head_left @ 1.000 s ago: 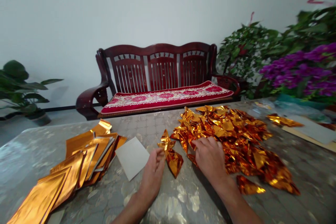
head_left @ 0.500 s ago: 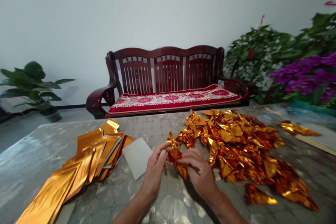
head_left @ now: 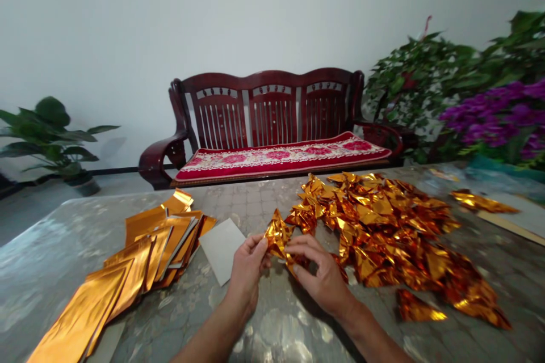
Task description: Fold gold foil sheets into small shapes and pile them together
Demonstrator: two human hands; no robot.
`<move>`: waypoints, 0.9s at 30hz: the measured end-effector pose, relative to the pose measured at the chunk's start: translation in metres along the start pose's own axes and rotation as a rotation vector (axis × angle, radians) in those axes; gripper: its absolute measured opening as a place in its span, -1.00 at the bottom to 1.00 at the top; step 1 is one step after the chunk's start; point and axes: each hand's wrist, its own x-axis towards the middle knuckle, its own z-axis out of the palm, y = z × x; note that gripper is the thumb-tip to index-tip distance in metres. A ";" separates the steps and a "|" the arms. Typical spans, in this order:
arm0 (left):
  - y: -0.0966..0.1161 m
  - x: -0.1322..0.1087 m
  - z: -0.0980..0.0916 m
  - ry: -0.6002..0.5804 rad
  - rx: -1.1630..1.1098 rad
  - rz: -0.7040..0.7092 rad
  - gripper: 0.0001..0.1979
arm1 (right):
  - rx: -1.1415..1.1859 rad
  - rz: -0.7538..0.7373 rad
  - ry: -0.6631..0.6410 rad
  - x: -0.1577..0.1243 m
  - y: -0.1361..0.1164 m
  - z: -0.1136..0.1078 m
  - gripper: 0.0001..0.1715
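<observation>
A folded gold foil piece [head_left: 277, 232] with a pointed top is held between my two hands over the middle of the table. My left hand [head_left: 248, 266] pinches its left side with thumb and fingers. On the right side, my right hand [head_left: 317, 272] has its fingers curled round the lower part of the foil, which they partly hide. Close by to the right lies a large heap of folded gold foil pieces [head_left: 383, 221]. Flat gold foil sheets [head_left: 128, 278] are fanned out in a stack at the left. A pale square card [head_left: 222, 249] rests beside my left hand.
The patterned table [head_left: 170, 323] fills the foreground. One loose foil piece [head_left: 419, 306] lies at the right, another [head_left: 483, 202] by a pale board [head_left: 519, 218]. Behind stand a wooden bench [head_left: 272, 116] and potted plants [head_left: 55, 136], with purple flowers [head_left: 498, 113] at the right.
The foil piece has turned, and more of its bright pointed top shows. My left hand now grips its left side; my right fingers have shifted slightly on it. The camera view has moved a little.
</observation>
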 end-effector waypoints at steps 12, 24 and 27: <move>0.007 -0.011 0.010 -0.008 -0.101 -0.108 -0.42 | -0.223 0.025 0.046 -0.003 0.002 0.006 -0.86; -0.003 -0.016 0.009 -0.141 -0.064 -0.178 -0.48 | -0.199 0.028 0.065 -0.004 0.001 0.006 -0.86; -0.003 -0.020 0.010 -0.148 -0.118 -0.206 -0.50 | -0.203 0.021 0.054 -0.004 0.000 0.006 -0.85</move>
